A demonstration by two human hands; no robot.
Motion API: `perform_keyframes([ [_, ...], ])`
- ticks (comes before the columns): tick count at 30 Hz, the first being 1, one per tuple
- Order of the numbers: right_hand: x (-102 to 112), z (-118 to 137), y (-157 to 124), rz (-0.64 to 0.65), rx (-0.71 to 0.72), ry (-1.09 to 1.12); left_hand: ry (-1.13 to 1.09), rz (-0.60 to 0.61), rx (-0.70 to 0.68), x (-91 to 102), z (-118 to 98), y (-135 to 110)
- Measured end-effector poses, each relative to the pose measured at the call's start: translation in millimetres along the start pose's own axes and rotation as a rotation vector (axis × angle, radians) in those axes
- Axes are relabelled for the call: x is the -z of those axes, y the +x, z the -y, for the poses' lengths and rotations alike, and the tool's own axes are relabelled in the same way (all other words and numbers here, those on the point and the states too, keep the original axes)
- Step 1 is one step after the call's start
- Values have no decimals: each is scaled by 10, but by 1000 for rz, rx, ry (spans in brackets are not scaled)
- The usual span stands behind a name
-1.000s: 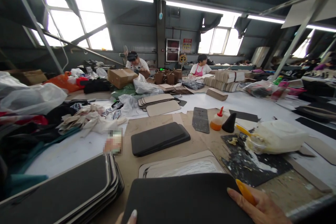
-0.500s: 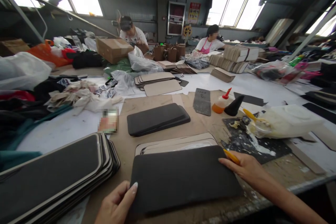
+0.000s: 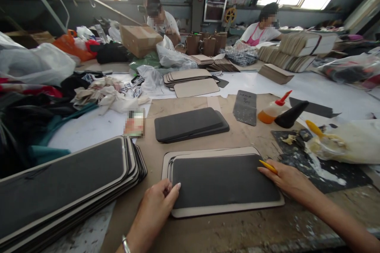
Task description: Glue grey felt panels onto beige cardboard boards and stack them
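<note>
- Dark grey rectangular panel with rounded corners (image 3: 219, 184): flat in front of me, on top of a beige rounded board (image 3: 228, 208). Beige margin shows along the near and far edges. More board edges peek out at the left.
- My left hand (image 3: 157, 205): thumb at the panel's left edge, other fingers curled beside the boards. Can't tell if they're pinching anything. Silver bracelet (image 3: 125, 244) on that wrist.
- My right hand (image 3: 289, 178): fingers grasping a yellow pointed tool (image 3: 268, 166), tip over the panel's right end, thumb by that edge.
- Just beyond: dark grey rounded panels (image 3: 190, 122), piled slightly askew on a brown paper-like sheet (image 3: 151, 162) covering part of the white-topped table (image 3: 86, 126).
- Left: tall stack of beige-edged boards with dark grey faces (image 3: 65, 170).
- Right: black sheet smeared with white paste (image 3: 297, 154); at its far side, a translucent whitish plastic container (image 3: 356, 138) with a yellow-handled brush (image 3: 314, 129) at its mouth.
- Behind that: red-nozzled bottle of orange liquid (image 3: 268, 115), just beside a black cone (image 3: 289, 117) lying tilted.
- Far side: beige rounded boards (image 3: 197, 87), brown cardboard box (image 3: 139, 39), two co-workers seated.
</note>
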State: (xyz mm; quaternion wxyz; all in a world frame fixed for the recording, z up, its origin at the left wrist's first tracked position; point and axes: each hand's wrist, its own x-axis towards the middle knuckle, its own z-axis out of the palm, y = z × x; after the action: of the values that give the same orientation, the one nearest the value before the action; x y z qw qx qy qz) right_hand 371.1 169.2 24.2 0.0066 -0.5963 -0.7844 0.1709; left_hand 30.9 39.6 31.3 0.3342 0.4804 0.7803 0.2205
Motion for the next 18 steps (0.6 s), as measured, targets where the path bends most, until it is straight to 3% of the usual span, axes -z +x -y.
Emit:
perform_keyframes([
  [8,-64,-88,60,-34,63,38,40,58,-47,51,-11,-86],
  [18,-87,-108,90,-17,37,37,-37,96,23,37,3,-22],
])
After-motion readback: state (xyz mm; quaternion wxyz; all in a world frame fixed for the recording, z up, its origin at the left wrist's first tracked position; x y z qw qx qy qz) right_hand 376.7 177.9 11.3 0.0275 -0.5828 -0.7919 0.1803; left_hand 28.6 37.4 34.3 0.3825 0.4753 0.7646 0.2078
